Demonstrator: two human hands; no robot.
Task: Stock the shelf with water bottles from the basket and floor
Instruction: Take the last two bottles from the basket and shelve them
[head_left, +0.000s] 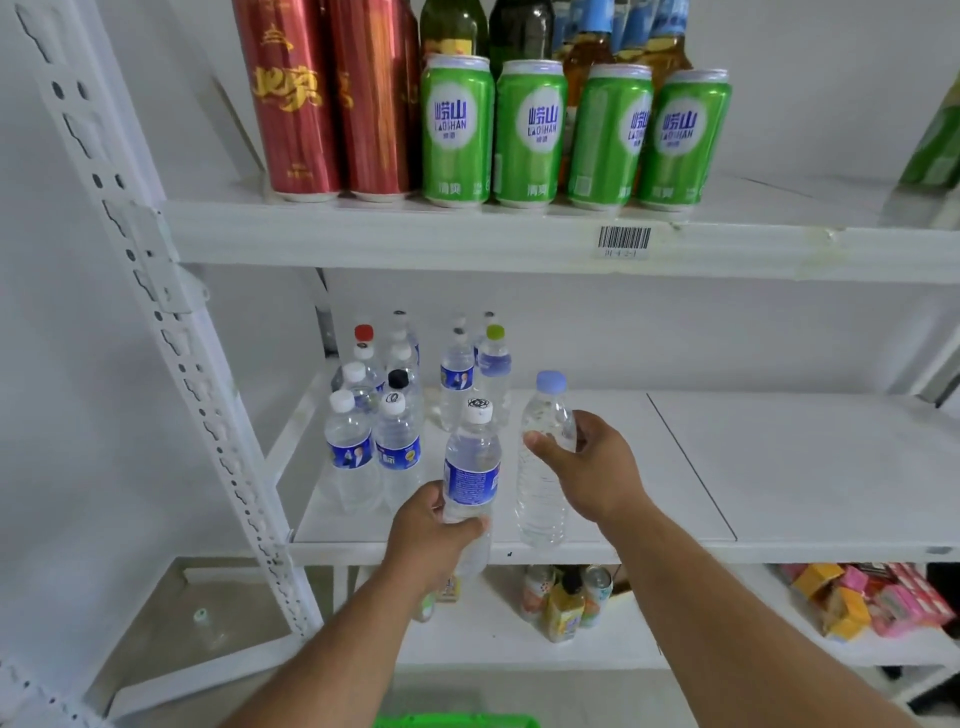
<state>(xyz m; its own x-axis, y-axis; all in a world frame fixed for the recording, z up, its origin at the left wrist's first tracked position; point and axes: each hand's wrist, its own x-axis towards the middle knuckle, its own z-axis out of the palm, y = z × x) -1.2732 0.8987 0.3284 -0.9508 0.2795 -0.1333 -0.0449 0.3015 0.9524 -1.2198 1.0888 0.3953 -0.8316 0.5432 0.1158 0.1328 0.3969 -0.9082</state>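
Both hands at the middle shelf (779, 467), one water bottle in each.

Left hand (431, 540) grips a blue-labelled bottle (470, 467) low on its body, white cap scribbled in black; its base hangs past the shelf's front edge. Right hand (587, 467) curls round the shoulder of a clear unlabelled bottle (540, 499) with a pale blue cap, upright, near the front edge; whether it stands on the shelf, cannot tell. Stocked bottles (363, 441) cluster on the shelf's left part, behind the hands. Green cans (571, 135) and red cans (322, 98) on the shelf above. Green basket rim (457, 721) below the shelf, at frame bottom.
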